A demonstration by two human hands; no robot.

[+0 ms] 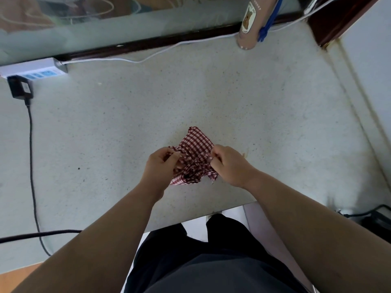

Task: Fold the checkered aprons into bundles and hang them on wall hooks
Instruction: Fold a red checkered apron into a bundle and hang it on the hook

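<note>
One red-and-white checkered cloth apron, bunched, lies between both hands: left hand and right hand each pinch it, fingers curled. One tall pink bear-sticker tumbler stands well beyond right hand, contents unseen.

Apron: soft woven cloth; counter: matt speckled stone.

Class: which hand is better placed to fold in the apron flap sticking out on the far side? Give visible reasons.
Probably the right hand: it pinches the checkered apron just beside that flap, while the left hand grips the bundle's nearer left side.
</note>
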